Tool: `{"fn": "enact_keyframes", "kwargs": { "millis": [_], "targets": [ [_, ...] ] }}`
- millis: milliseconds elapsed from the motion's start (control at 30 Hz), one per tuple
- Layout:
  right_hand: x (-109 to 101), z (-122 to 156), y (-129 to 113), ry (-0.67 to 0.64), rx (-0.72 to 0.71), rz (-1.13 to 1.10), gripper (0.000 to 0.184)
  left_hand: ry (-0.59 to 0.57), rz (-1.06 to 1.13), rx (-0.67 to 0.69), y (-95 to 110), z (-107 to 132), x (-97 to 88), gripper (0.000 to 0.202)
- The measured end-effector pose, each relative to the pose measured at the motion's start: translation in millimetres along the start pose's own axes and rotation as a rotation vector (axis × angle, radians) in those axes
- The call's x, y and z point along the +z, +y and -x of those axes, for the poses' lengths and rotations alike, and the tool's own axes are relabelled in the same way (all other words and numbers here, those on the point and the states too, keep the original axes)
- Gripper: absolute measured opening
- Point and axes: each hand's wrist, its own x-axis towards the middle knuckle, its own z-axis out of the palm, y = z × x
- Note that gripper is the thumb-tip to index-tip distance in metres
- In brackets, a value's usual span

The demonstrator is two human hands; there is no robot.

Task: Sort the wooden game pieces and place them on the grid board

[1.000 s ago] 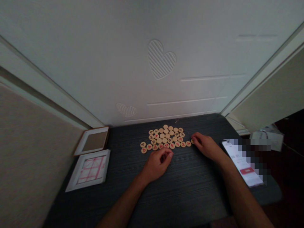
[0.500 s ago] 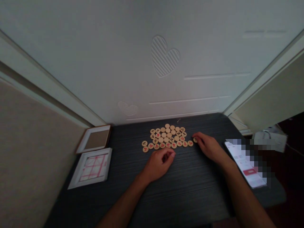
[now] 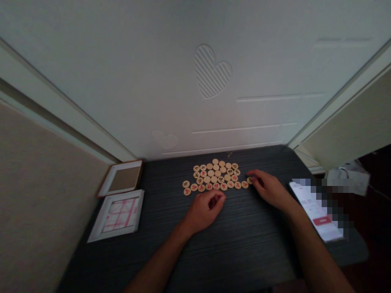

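Round wooden Chinese chess pieces (image 3: 214,179) lie flat in a cluster on the dark table, some blank side up, others showing red or black characters. Along the near side, a straight row of mostly red-marked pieces (image 3: 216,186) runs left to right. At the right end of that row is a black-marked chess piece (image 3: 249,180). My right hand (image 3: 269,189) is beside it, index finger and thumb apart around its edge. Just below the row's middle rests my left hand (image 3: 205,209), fingers curled in and thumb against the index finger, with nothing visible inside.
At the left stand an open box half with a brown inside (image 3: 126,179) and a white tray (image 3: 139,211) holding a red-lined sheet. A lit phone (image 3: 317,211) lies at the right table edge. A white panel with hearts (image 3: 212,73) rises behind the table (image 3: 244,244).
The black-marked piece at the row's right end has shifted slightly left, against its neighbour. My right index finger has lifted away from its top. My left hand has stayed put.
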Motion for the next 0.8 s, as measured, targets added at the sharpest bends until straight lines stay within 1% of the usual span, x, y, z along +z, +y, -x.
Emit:
{"fn": "enact_keyframes", "kwargs": {
  "millis": [133, 200, 267, 467, 700, 800],
  "targets": [
    [-8.0, 5.9, -6.1, -0.105, -0.030, 0.000, 0.040, 0.002, -0.001, -0.005, -0.2, 0.7, 0.0, 0.021],
    [-9.3, 6.9, -7.3, -0.106, -0.045, 0.007, 0.047, -0.004, 0.001, -0.009, -0.1, 0.7, -0.1, 0.021],
    [-8.4, 6.2, -6.6, -0.096, -0.048, 0.005, 0.050, -0.010, 0.001, -0.014, 0.2, 0.6, -0.4, 0.022],
    [-2.8, 1.6, 0.4, -0.102, -0.017, -0.005, 0.036, -0.015, -0.002, -0.010, 0.6, -0.3, -0.6, 0.023],
    [-4.6, 1.5, -2.0, -0.137, 0.015, -0.034, 0.033, -0.006, -0.019, -0.003, -0.7, 0.4, 0.5, 0.022],
    [-5.0, 1.7, -3.0, -0.132, 0.024, -0.038, 0.034, -0.003, -0.026, -0.004, -0.6, 0.7, 1.0, 0.023]
  ]
}}
